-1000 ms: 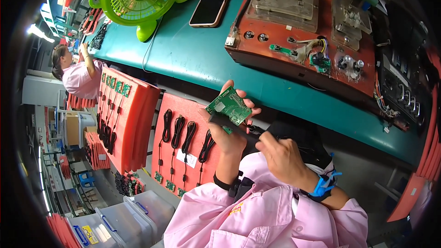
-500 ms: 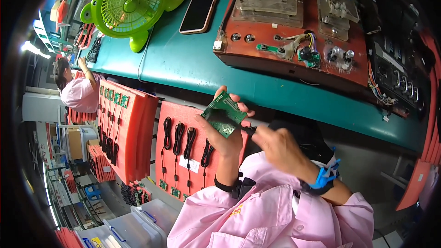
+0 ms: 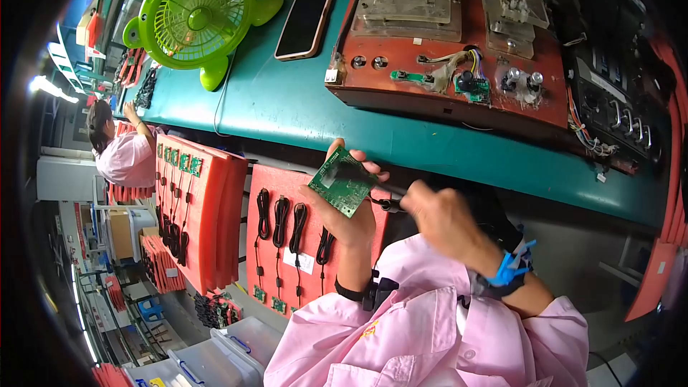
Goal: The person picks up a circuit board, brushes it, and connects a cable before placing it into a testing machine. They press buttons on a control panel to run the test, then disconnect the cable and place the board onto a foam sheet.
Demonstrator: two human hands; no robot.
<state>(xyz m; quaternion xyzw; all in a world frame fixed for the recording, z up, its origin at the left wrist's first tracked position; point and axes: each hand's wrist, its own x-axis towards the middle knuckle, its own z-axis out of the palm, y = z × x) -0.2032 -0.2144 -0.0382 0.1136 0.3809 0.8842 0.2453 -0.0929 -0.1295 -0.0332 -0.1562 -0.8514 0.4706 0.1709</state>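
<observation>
Nearest, a pink long-sleeved jacket fills the bottom of the view, and both of the person's hands meet in front of it. The left hand is clamped on a flat, green, four-sided circuit board, thumb at its left edge and fingers along its upper right edge. The right hand, above a bright blue wristband, has its grip drawn together on a dark, blurred tool, perhaps a brush. From that right grip the board lies leftward and slightly farther forward, while the tool points left across its face; whether it touches is hard to tell. The board sits tilted, one corner up, its sides too nearly equal to give a clear long axis. It looks thin and finely patterned, with a paler patch near the middle.

Beyond stands a coral-red foam panel bearing coiled black cables. Farther off, a teal surface carries a rust-red box, a dark-screened phone and a lime-green fan.
</observation>
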